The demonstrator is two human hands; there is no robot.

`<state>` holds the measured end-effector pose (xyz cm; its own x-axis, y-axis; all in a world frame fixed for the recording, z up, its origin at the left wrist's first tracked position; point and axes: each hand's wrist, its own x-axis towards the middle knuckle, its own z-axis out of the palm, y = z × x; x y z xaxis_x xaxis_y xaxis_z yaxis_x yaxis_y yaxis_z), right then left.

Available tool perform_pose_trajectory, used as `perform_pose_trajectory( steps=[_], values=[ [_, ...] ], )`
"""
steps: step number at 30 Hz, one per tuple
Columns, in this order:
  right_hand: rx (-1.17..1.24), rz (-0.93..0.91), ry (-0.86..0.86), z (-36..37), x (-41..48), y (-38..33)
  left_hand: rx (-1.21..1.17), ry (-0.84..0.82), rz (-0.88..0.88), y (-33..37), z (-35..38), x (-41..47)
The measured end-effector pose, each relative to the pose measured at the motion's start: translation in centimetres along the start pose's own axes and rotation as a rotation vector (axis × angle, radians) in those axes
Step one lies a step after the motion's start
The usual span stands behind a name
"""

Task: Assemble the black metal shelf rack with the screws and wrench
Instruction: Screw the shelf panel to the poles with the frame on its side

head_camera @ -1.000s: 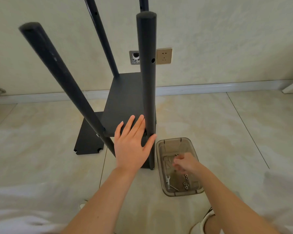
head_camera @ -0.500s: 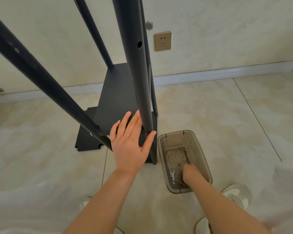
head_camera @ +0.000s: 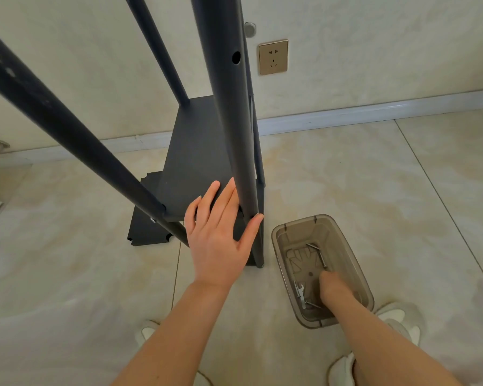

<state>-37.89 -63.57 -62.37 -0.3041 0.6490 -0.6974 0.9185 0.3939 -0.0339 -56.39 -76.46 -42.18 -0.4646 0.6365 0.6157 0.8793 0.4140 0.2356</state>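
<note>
1. The black shelf rack (head_camera: 190,151) stands upright on the tiled floor (head_camera: 346,176) in the centre of the frame. Its posts rise past the top edge.
2. The left hand (head_camera: 221,240) lies flat on the rack's low shelf with its fingers straight and together. The thumb is spread to the right and touches the near-right post (head_camera: 229,112) close to its foot.
3. A clear brownish plastic box (head_camera: 357,274) sits on the floor just right of that post, at lower right.
4. The right hand (head_camera: 333,285) reaches down into the box. Its fingers are hidden, so whether they hold anything cannot be told.
5. Loose screws (head_camera: 322,256) lie at the far end of the box, and the wrench (head_camera: 299,293) lies along its left wall, beside the right hand.
6. A separate black panel (head_camera: 144,229) lies flat on the floor at the rack's left.
</note>
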Motion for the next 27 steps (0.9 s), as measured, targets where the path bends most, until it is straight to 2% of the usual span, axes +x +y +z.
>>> perform_pose_trajectory(
  steps=[7, 16, 21, 27],
  values=[
    [0.258, 0.073, 0.027, -0.5, 1.1, 1.5, 0.004, 0.007, 0.005, -0.1, 0.0, -0.1],
    [0.460, 0.142, 0.103, -2.3, 2.5, 5.0, 0.005, 0.008, 0.008, -0.2, -0.2, -0.2],
    [0.614, 0.132, 0.225, -4.0, 2.6, 4.8, 0.007, 0.005, 0.014, -0.3, -0.2, -0.2],
    [0.974, 0.081, 0.500, -7.8, 1.4, 2.5, 0.006, 0.006, 0.006, -0.2, -0.2, -0.1]
  ],
)
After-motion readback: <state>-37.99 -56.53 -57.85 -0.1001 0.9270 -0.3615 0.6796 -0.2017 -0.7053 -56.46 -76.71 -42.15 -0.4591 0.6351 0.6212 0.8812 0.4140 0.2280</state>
